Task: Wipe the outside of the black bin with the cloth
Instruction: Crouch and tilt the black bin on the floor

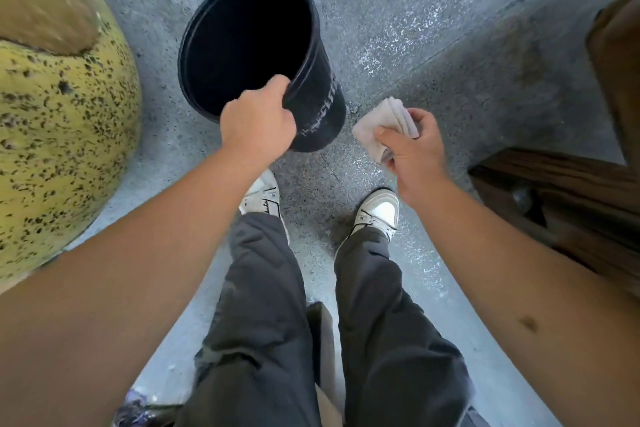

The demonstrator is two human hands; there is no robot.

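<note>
The black bin stands on the grey floor ahead of my feet, tilted with its open mouth toward the upper left. Faded white lettering runs down its near side. My left hand grips the bin's near rim, fingers curled over the edge. My right hand holds a folded pale cloth just right of the bin's base. The cloth does not touch the bin.
A large yellow speckled rounded object fills the left side. Dark wooden furniture stands at the right. My two feet in white sneakers stand on the speckled grey floor below the bin.
</note>
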